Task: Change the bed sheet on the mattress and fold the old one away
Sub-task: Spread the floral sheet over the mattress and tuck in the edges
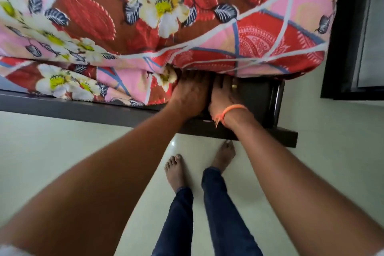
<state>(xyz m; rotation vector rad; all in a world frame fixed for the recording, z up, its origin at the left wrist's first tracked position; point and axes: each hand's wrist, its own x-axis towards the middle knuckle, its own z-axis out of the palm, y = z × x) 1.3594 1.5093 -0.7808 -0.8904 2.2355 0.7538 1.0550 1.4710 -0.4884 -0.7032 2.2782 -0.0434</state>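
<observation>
I count two hands, left hand (190,94) and right hand (223,94), side by side under one floral bed sheet (145,16) at twelve o'clock; fingers hidden, posture undeterminable. One dark bed frame (259,93).

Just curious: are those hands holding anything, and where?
Cannot be told. Both the left hand and right hand reach under the floral sheet's edge, fingertips hidden.

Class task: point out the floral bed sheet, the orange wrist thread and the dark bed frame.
floral bed sheet (162,6), head view, white flower print.
orange wrist thread (233,109), head view, band across the wrist.
dark bed frame (62,106), head view, side rail.
</observation>
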